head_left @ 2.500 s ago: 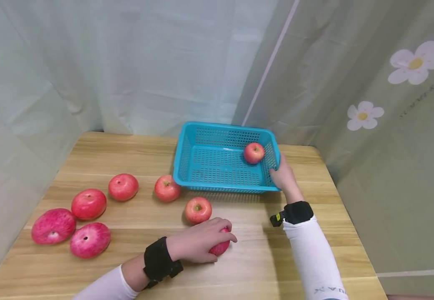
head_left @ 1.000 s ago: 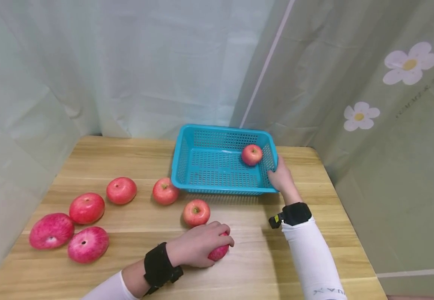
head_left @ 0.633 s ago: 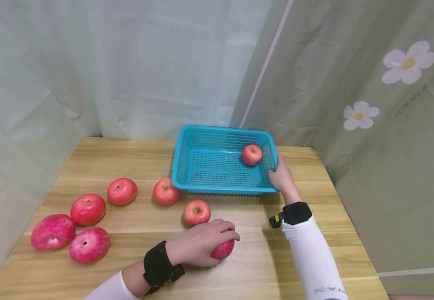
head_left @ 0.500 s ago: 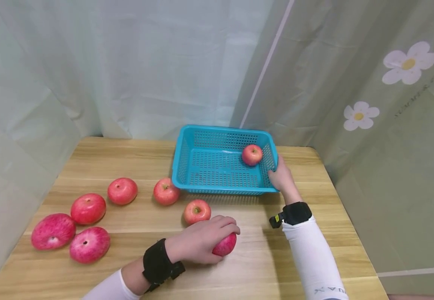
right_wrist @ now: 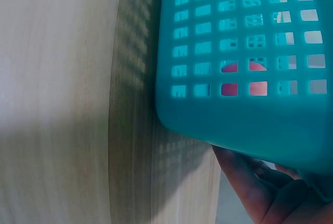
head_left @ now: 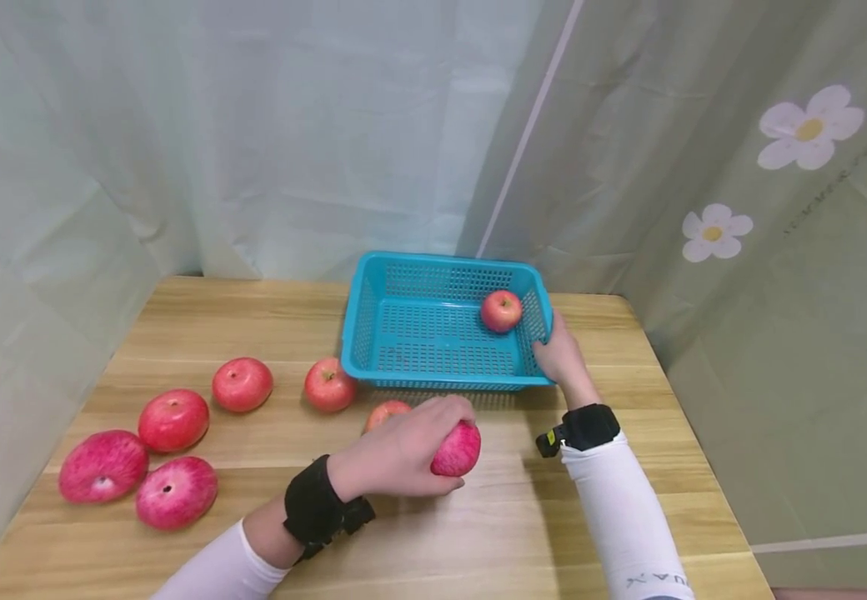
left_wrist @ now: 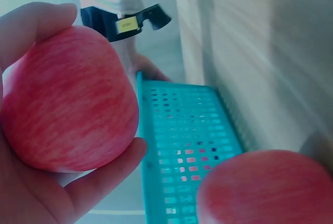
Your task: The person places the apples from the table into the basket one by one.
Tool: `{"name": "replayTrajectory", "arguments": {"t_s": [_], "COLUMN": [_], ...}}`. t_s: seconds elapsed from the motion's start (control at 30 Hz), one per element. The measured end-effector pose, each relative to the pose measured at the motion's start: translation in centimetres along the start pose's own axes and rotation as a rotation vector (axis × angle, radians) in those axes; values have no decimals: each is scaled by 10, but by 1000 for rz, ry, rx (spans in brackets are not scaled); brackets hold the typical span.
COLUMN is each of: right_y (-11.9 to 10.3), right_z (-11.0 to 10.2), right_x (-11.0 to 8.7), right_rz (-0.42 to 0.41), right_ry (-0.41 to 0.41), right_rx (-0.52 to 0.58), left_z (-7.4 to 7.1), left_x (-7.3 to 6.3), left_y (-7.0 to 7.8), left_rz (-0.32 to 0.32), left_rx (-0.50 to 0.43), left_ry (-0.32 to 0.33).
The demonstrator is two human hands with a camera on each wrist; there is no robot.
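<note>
Apple (head_left: 457,450) pinched in left hand (head_left: 407,450), shifted within the last second towards the far edge of the table (head_left: 253,317), apparently lifted and so free to carry; now on the near-edge side of the blue basket (head_left: 448,381), itself beside the far edge and gripped at its right end by right hand (head_left: 563,352).

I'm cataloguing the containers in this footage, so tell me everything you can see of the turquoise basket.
The turquoise basket looks like plastic: rectangular, open-topped, round-cornered, with a solid rim and rows of small holes through its walls and floor. It faces opening upward, toward the far edge of the wooden table. One red apple rests inside, near the right end, which the person's right hand grips. Another apple sits by its near left corner; whether they touch is unclear.
</note>
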State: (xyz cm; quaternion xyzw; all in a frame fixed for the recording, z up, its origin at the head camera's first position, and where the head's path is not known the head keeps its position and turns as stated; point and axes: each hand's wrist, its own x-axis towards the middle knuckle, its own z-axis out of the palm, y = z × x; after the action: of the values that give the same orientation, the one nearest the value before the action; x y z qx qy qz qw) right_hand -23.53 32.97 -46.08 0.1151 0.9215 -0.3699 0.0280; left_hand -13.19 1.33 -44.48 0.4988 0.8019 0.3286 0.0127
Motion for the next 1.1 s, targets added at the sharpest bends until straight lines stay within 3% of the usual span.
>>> {"name": "replayTrajectory", "arguments": {"t_s": [0.47,0.8,1.1], "right_y": [2,1,0], "right_z": [1,2,1], "right_x": [1,0,0], "right_rz": [-2,6,10], "right_ry": [3,9,9], "right_rx": [-14,-1,-2], "left_z": [-14,-20,-28], "left_x": [30,52,63], "left_y": [4,2,-4], "left_rz": [-27,-40,-40], "left_rx": [-51,-14,40], "left_ry": [93,93,57]}}
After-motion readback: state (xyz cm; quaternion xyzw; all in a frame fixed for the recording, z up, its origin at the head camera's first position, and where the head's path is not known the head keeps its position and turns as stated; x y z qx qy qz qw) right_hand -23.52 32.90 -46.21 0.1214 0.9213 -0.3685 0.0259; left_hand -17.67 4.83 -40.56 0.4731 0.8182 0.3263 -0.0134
